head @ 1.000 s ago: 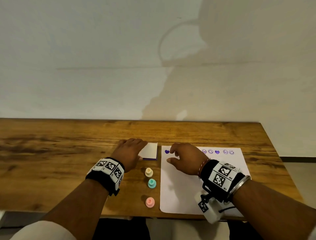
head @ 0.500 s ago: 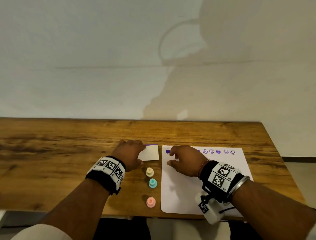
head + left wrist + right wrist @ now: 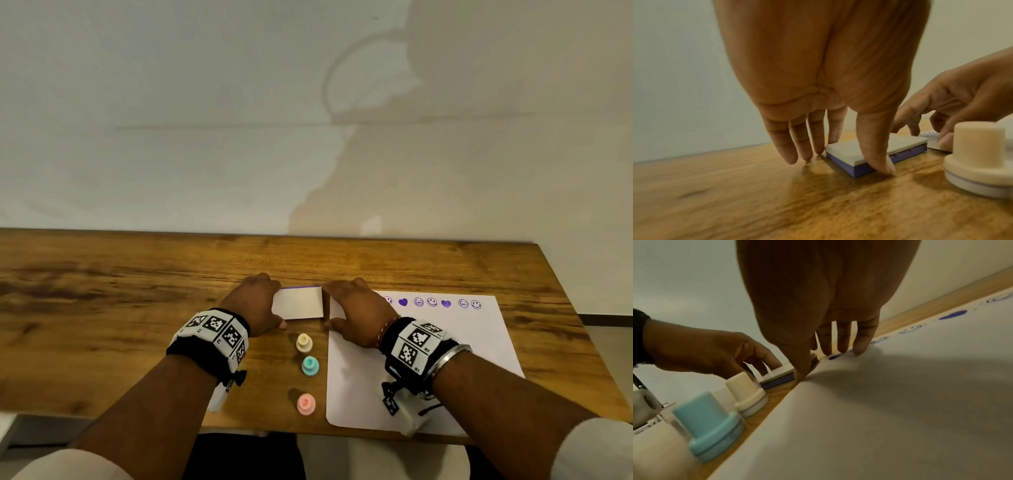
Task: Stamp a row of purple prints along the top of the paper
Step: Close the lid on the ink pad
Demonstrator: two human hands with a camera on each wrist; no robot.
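Writing: we read no brand or lettering anywhere; the only marks are the black-and-white square codes on both wrist bands and the row of purple prints [image 3: 432,302] along the top of the paper, smiley faces with 2 solid hearts among them.
Ink pad: the ink pad [image 3: 298,303] lies closed on the table [image 3: 102,308], just left of the paper's top corner, between the 2 hands.
Left hand: the left hand [image 3: 255,306] grips the pad's left end, thumb on the near side, fingers at the far side.
Right hand: the right hand [image 3: 356,315] has its thumb at the pad's right end while its straight fingers reach down to the paper; we cannot tell whether it truly grips.
Paper: the paper [image 3: 479,359] is a smooth white sheet with rounded corners, lying flat at the table's right.
Stamps: 3 round knobbed plastic stamps stand in a line beside the paper, cream stamp [image 3: 304,342], blue stamp [image 3: 310,366], pink stamp [image 3: 306,404].
Head view only: the pink stamp and the full print row.
Wrist views only: the pad's purple base under a pale flat lid [image 3: 869,149].
Table: glossy brown wood grain.
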